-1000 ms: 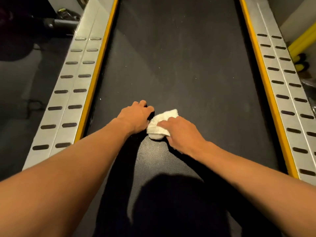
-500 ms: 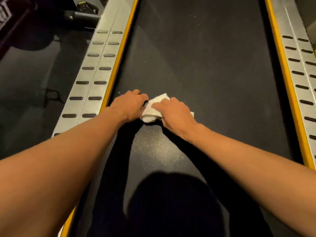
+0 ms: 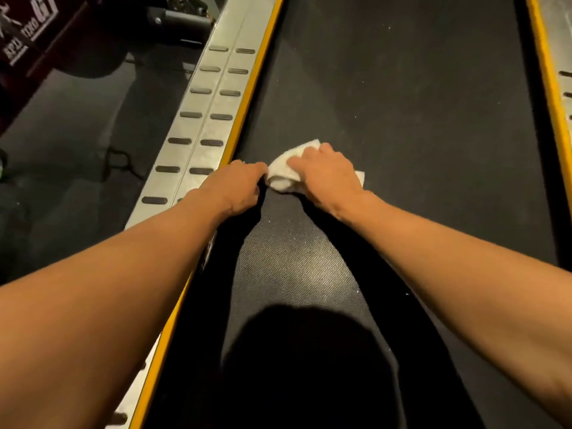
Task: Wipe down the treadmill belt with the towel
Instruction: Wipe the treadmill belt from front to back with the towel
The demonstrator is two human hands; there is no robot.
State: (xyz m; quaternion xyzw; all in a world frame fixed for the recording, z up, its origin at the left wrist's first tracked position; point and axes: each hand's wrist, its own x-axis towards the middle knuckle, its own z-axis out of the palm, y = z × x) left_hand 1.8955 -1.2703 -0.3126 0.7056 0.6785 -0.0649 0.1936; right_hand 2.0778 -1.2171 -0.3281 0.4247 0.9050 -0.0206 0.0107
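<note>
A small crumpled white towel (image 3: 283, 176) lies on the black treadmill belt (image 3: 402, 119), close to the belt's left edge. My right hand (image 3: 328, 178) presses down on top of it with the fingers curled over the cloth, covering most of it. My left hand (image 3: 235, 187) sits just left of the towel, fingers curled under, its fingertips meeting the towel's left edge. Both forearms reach forward over the belt and cast dark shadows on it.
A yellow strip (image 3: 247, 113) and a silver slotted side rail (image 3: 198, 128) run along the belt's left side; a matching yellow-edged rail (image 3: 554, 88) runs on the right. Dark floor and a dark red printed box (image 3: 28, 35) lie beyond the left rail.
Both hands and the towel have slid left across the belt, from near its middle toward the yellow left edge. The view has swung left with them.
</note>
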